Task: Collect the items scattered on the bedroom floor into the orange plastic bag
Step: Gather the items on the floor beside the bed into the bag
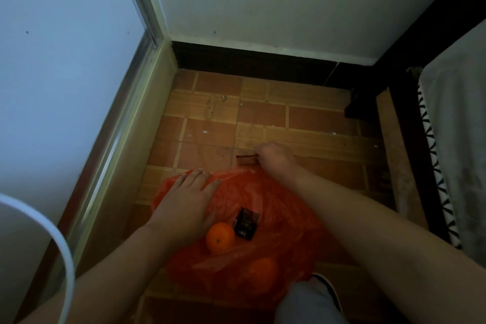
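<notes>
The orange plastic bag lies spread on the tiled floor in front of me. An orange fruit and a small black packet rest on it, and a second round orange shape shows through the plastic nearer me. My left hand lies flat on the bag's left part, fingers apart. Just beyond the bag's far edge, my right hand is closed, its fingertips pinching one end of a small dark reddish stick-like item on the floor.
A wall with a metal-trimmed ledge runs along the left. A dark bed frame and a wooden plank stand at the right, with a dark skirting board at the back. Small white crumbs dot the tiles. A white cable curves at lower left.
</notes>
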`<act>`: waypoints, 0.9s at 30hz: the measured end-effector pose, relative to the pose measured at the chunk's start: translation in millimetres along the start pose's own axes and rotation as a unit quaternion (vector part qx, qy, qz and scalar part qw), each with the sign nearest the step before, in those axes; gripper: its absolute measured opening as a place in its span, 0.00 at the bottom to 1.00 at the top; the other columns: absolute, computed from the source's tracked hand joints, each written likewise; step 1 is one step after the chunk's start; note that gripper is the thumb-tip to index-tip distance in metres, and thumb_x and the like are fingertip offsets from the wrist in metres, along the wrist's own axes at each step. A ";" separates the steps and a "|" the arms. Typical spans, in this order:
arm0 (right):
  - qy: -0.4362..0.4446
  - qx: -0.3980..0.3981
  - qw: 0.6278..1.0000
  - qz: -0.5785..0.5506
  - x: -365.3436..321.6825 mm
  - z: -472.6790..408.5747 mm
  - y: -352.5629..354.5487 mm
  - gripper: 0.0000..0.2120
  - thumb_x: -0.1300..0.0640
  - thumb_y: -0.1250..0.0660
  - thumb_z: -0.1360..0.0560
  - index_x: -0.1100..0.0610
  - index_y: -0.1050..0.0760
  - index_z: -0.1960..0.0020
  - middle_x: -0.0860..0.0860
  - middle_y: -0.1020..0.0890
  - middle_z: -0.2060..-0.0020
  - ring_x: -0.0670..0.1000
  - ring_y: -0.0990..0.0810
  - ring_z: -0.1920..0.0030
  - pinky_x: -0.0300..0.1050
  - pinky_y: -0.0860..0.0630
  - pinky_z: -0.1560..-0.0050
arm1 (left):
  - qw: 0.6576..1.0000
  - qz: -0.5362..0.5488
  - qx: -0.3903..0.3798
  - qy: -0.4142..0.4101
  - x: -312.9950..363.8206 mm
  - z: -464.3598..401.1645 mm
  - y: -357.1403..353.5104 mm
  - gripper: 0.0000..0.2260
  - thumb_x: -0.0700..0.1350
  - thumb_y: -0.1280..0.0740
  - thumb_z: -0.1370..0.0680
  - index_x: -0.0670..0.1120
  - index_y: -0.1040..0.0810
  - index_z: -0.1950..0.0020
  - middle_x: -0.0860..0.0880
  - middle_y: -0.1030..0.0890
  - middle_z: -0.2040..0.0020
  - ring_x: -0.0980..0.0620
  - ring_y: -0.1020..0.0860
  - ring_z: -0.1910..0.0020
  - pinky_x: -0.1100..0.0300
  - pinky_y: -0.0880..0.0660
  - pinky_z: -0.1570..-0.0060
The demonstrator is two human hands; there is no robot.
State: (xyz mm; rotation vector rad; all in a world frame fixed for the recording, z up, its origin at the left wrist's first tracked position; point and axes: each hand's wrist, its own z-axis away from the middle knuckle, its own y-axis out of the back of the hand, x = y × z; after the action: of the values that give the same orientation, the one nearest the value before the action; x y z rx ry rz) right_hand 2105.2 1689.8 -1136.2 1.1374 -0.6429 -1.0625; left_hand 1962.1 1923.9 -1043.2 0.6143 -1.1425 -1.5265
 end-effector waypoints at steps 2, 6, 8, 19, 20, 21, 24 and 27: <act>-0.021 0.027 0.998 -0.050 0.0 7.6 4.4 0.12 0.62 0.40 0.19 0.55 0.19 0.43 0.54 0.16 0.46 0.58 0.18 0.45 0.52 0.20 0.50 | 1.000 -0.003 0.002 0.001 1.2 -0.4 0.6 0.34 0.60 0.39 0.18 0.53 0.48 0.16 0.48 0.44 0.17 0.47 0.50 0.17 0.49 0.55 0.19; -0.049 0.093 0.981 -0.162 -6.4 35.2 15.2 0.08 0.57 0.37 0.18 0.54 0.19 0.44 0.51 0.17 0.49 0.54 0.20 0.47 0.49 0.23 0.52 | 1.000 -0.005 0.007 0.014 2.8 -0.1 3.8 0.33 0.57 0.38 0.18 0.52 0.46 0.16 0.48 0.42 0.17 0.46 0.49 0.17 0.46 0.51 0.19; -0.038 0.119 0.972 -0.197 -8.8 54.4 22.2 0.08 0.57 0.35 0.18 0.55 0.19 0.43 0.51 0.17 0.49 0.53 0.20 0.47 0.49 0.24 0.51 | 0.999 -0.011 0.013 0.027 0.1 0.3 4.5 0.32 0.56 0.37 0.19 0.53 0.45 0.17 0.48 0.41 0.18 0.46 0.49 0.17 0.44 0.49 0.19; 0.040 -0.099 0.970 -0.220 -45.4 114.8 7.7 0.07 0.60 0.33 0.20 0.56 0.20 0.43 0.52 0.17 0.47 0.53 0.19 0.47 0.51 0.22 0.46 | 0.998 -0.030 0.001 0.055 -2.4 6.3 1.0 0.32 0.50 0.35 0.20 0.50 0.43 0.18 0.45 0.41 0.19 0.42 0.46 0.18 0.40 0.45 0.21; 0.044 -0.102 0.970 -0.218 -52.5 112.6 3.8 0.09 0.62 0.34 0.20 0.56 0.20 0.42 0.53 0.17 0.46 0.55 0.19 0.45 0.50 0.23 0.45 | 0.998 -0.034 0.003 0.054 -2.7 6.8 0.3 0.32 0.50 0.35 0.20 0.50 0.42 0.18 0.45 0.40 0.19 0.42 0.46 0.18 0.40 0.45 0.21; 0.044 -0.101 0.970 -0.216 -58.6 109.5 0.4 0.11 0.63 0.36 0.20 0.56 0.20 0.40 0.54 0.17 0.44 0.56 0.20 0.43 0.49 0.24 0.45 | 0.998 -0.037 0.003 0.055 -3.6 7.2 -0.9 0.32 0.49 0.35 0.20 0.50 0.42 0.18 0.45 0.40 0.19 0.42 0.46 0.19 0.40 0.44 0.21; 0.049 -0.105 0.978 -0.175 -65.7 102.5 -7.1 0.13 0.63 0.37 0.20 0.55 0.20 0.39 0.55 0.17 0.43 0.57 0.20 0.43 0.46 0.26 0.50 | 0.997 -0.039 -0.001 0.062 -5.2 8.2 -1.4 0.30 0.48 0.35 0.20 0.50 0.41 0.19 0.44 0.41 0.19 0.42 0.46 0.18 0.39 0.44 0.22; 0.027 -0.094 0.981 -0.168 -52.8 105.4 -12.2 0.10 0.60 0.37 0.21 0.54 0.21 0.43 0.54 0.17 0.46 0.57 0.19 0.45 0.50 0.23 0.49 | 0.998 -0.030 0.006 0.054 -4.5 7.7 0.0 0.25 0.51 0.38 0.17 0.50 0.38 0.20 0.44 0.39 0.20 0.42 0.45 0.19 0.39 0.43 0.22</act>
State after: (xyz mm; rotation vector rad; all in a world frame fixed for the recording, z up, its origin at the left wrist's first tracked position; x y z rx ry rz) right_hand 1990.2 1695.0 -1107.9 1.1266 -0.3033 -1.3449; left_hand 1956.8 1930.8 -1041.0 0.7365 -1.0601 -1.5202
